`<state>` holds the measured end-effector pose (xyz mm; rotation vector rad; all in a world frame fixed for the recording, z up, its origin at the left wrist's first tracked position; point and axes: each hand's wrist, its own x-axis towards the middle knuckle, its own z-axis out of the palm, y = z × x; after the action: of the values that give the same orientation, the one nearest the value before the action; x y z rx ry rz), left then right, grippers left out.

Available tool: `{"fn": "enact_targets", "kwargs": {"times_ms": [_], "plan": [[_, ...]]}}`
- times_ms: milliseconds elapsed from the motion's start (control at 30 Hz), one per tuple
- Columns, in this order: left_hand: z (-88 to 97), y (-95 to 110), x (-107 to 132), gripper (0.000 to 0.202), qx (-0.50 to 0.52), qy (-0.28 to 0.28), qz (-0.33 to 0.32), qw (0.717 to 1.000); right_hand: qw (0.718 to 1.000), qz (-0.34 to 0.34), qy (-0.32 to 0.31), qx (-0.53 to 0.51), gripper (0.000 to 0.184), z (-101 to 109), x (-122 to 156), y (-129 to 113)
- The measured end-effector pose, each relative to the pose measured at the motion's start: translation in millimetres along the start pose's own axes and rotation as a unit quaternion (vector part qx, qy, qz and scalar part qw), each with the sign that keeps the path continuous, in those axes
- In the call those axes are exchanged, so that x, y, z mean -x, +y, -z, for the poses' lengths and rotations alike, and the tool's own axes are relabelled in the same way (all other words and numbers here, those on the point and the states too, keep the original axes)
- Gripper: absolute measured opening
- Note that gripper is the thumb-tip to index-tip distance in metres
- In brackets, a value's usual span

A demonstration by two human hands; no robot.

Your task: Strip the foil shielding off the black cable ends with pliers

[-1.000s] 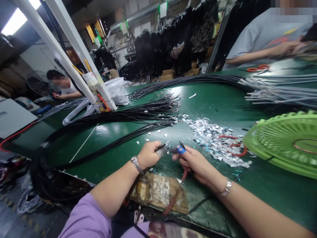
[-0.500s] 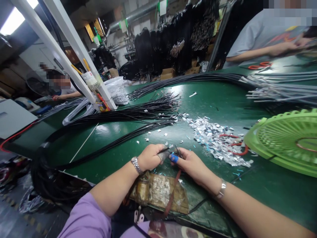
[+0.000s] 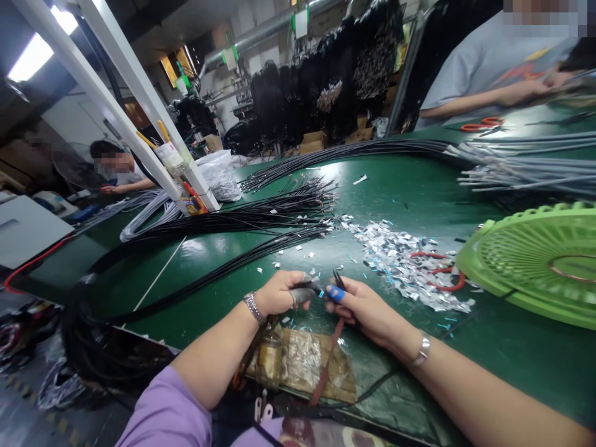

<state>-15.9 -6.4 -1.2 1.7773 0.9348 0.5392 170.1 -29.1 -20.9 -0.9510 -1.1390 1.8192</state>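
My left hand (image 3: 279, 292), wearing a grey finger cover, is closed around a black cable (image 3: 305, 285) whose end points to the right. Close beside that end is my right hand (image 3: 361, 304), with blue tape wrapped on its thumb. It grips a pair of dark tweezers (image 3: 338, 280), their two prongs pointing up and away. Fingers hide the rest of the tool. A reddish-brown strap (image 3: 328, 360) runs down from beneath my right hand across a taped brown pad (image 3: 302, 357) at the table edge.
White and silver scraps (image 3: 395, 261) with red-orange handles among them lie right of centre. A green fan (image 3: 535, 261) stands at right. Black cable bundles (image 3: 242, 211) stretch across the green table (image 3: 223, 279). Grey cables (image 3: 516, 167) lie near a co-worker (image 3: 484, 74); another person sits far left.
My hands have moved slightly apart at the cable end. The tweezers' prongs now show more plainly, pointing upward. The whole view has shifted a little.
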Motion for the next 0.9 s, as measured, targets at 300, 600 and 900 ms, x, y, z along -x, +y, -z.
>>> {"fn": "enact_targets", "kwargs": {"times_ms": [300,600,900], "plan": [[0.6,-1.0,3.4,0.026,-0.049,-0.011,-0.091,0.995,0.998,-0.02,-0.051,-0.039,0.044,0.9,1.6,-0.7],[0.2,-2.6,3.2,0.024,-0.08,0.016,-0.127,0.989,0.989,0.092,-0.035,0.111,0.042,-0.8,1.5,-4.9],[-0.5,-9.3,0.0,0.023,-0.116,0.017,-0.154,0.981,0.937,0.209,0.052,0.274,0.041,-5.1,3.9,2.0]]}}
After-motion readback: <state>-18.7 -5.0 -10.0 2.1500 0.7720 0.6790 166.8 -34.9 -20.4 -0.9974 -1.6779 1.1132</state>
